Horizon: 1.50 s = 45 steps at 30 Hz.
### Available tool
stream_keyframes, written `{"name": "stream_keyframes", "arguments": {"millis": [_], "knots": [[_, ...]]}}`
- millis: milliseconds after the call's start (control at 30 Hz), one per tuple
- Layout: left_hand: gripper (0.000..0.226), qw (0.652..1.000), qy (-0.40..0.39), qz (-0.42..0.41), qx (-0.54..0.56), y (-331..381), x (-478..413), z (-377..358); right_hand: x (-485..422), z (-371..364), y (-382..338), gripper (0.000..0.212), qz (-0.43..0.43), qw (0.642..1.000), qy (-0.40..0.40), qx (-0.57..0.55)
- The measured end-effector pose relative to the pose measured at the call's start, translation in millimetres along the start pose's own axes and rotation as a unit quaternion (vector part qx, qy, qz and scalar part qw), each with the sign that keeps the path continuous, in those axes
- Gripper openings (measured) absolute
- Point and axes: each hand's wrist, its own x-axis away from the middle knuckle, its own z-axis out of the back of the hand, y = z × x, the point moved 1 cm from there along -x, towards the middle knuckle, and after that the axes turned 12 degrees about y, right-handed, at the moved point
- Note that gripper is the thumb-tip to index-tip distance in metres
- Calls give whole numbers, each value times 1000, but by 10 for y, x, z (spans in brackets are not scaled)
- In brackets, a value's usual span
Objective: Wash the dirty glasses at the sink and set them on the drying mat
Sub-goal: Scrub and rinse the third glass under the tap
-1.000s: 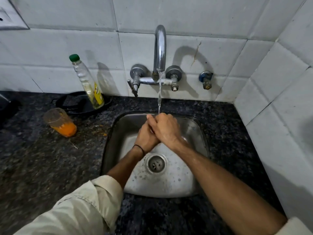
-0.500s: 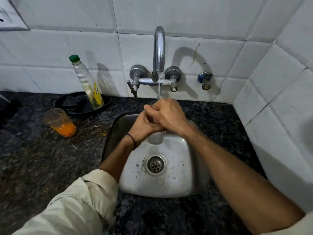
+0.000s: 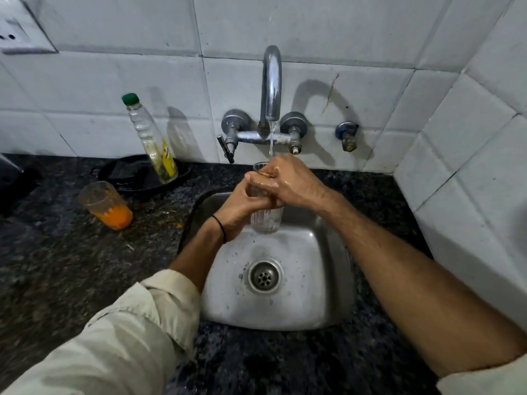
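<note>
A clear ribbed glass (image 3: 266, 220) stands upright in the air over the steel sink (image 3: 288, 312), under the running tap (image 3: 271, 81). My left hand (image 3: 242, 206) grips the glass round its side. My right hand (image 3: 288, 183) is wrapped over the rim and upper part, wet, with the water stream landing on it. The middle of the glass is hidden by both hands. A second glass (image 3: 105, 205) smeared with orange juice stands on the dark granite counter (image 3: 71, 266) to the left of the sink.
A clear bottle (image 3: 151, 141) with a green cap leans in a black pan (image 3: 137, 175) by the wall behind the dirty glass. White tiled walls close off the back and right. A spare valve (image 3: 348, 135) sticks out right of the tap.
Both hands have lifted the glass up out of the sink basin toward the spout. The glass bottom now shows below my hands.
</note>
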Motion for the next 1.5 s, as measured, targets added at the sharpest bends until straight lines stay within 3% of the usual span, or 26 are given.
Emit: {"name": "stream_keyframes", "arguments": {"millis": [67, 100, 167, 233, 300, 367, 433, 500, 533, 600, 667, 700, 733, 767, 833, 900, 933, 967, 1033, 1100, 1133, 1200, 1267, 1333, 1400, 1500], "knots": [[42, 998, -61, 6, 32, 40, 2, 37, 11, 50, -14, 38, 4, 998, -21, -65], [35, 999, -49, 5, 21, 65, -7, 10, 7, 27, -32, 38, -7, 998, 4, -63], [23, 997, 42, -22, -60, 124, -2, -94, -12, -70, -89, 42, -49, 996, 80, 4], [13, 955, 166, -100, -224, 145, -12, -213, -18, -188, -166, 44, -85, 977, 147, 128], [12, 927, 217, -134, -274, 135, 23, -272, -19, -240, -161, 44, -86, 969, 165, 163], [30, 967, 150, -87, -185, 86, 18, -201, -19, -152, -118, 46, -33, 986, 117, 115], [39, 998, 28, -16, -47, 82, 45, -66, -19, -4, -53, 44, 15, 999, 23, 23], [31, 997, -73, 19, 29, 85, 66, 5, -8, 75, -45, 39, 2, 998, -25, -53], [26, 997, -71, 22, 25, 74, 53, 6, -11, 61, -46, 39, -29, 997, -18, -73], [26, 996, 43, 3, -79, 76, 45, -102, -33, -42, -57, 43, -106, 992, 34, -64], [32, 937, 205, -57, -277, 48, 52, -247, -36, -183, -99, 48, -155, 984, 84, 5], [33, 909, 253, -84, -321, 41, 84, -296, -28, -243, -111, 48, -165, 981, 91, 45], [33, 910, 256, -92, -314, 6, 89, -288, -11, -268, -112, 48, -157, 981, 94, 72], [33, 937, 222, -72, -261, -6, 83, -250, 8, -255, -103, 47, -130, 985, 88, 77], [34, 991, 73, -10, -112, 38, 96, -97, 31, -152, -48, 46, -50, 998, 20, 40], [32, 997, -72, -12, -20, 119, 144, 28, 53, -62, -33, 42, -6, 998, -62, -16], [30, 995, -93, -19, -11, 142, 150, 41, 52, -63, -38, 41, -9, 998, -58, -36], [26, 997, -68, -28, -24, 141, 140, 17, 50, -88, -53, 42, -25, 999, -21, -43], [18, 981, 78, -68, -164, 88, 58, -101, 43, -185, -103, 46, -83, 992, 93, -16], [9, 910, 243, -106, -318, 14, 34, -227, 49, -296, -183, 49, -127, 980, 136, 71], [13, 895, 281, -113, -327, -23, 50, -262, 55, -328, -190, 48, -133, 977, 128, 103], [19, 923, 237, -96, -287, -67, 78, -194, 68, -300, -171, 47, -111, 984, 85, 110], [29, 981, 84, -45, -169, -22, 117, -59, 78, -191, -113, 49, -53, 995, 25, 75], [31, 998, -32, -19, -60, 35, 162, 47, 74, -97, -64, 49, -27, 998, -44, 20], [27, 996, -7, -27, -83, 50, 142, 43, 79, -122, -78, 49, -44, 998, -32, 12], [14, 946, 161, -81, -269, -22, 60, -116, 131, -322, -159, 51, -141, 981, 120, 56]]}}
